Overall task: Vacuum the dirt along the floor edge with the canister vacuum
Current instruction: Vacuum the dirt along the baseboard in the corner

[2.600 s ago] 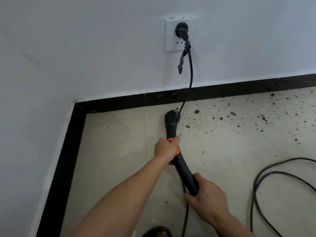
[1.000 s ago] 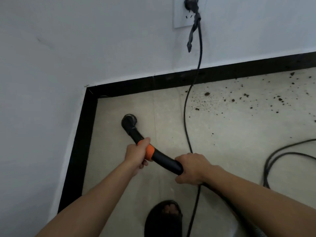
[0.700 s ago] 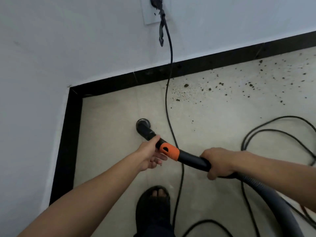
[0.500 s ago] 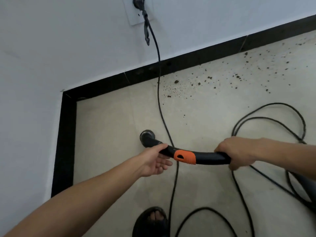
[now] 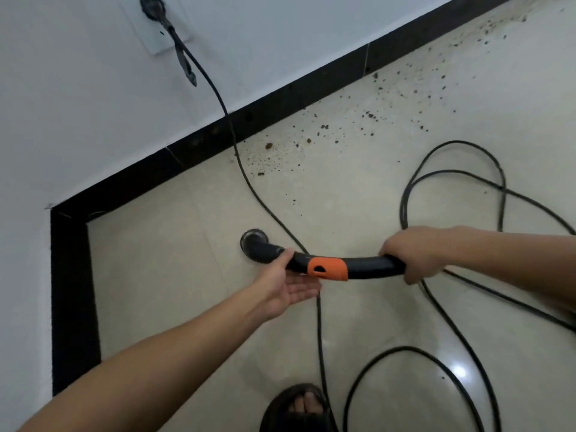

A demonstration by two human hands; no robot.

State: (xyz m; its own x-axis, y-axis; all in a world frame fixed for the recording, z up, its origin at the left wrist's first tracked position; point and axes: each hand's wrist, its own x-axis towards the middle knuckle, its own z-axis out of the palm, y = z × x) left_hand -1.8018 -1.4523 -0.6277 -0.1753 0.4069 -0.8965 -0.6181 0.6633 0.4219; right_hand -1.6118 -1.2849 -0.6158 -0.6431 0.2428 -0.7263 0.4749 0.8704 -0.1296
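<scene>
Holding one vacuum wand (image 5: 367, 269), two hands, right hand (image 5: 411, 254) grip clamped on it, left hand (image 5: 286, 285) grip apart beneath, dirt (image 5: 369, 114) along far edge of floor (image 5: 156, 275).

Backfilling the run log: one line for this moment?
right hand: grips wand | left hand: flat palm under wand | nozzle: apart from dirt | dirt: by baseboard

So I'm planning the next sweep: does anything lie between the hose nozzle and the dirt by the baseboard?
Yes. The black power cord runs from the wall plug down across the floor, passing just right of the nozzle, between it and the dirt. Nothing else visible lies there.
</scene>
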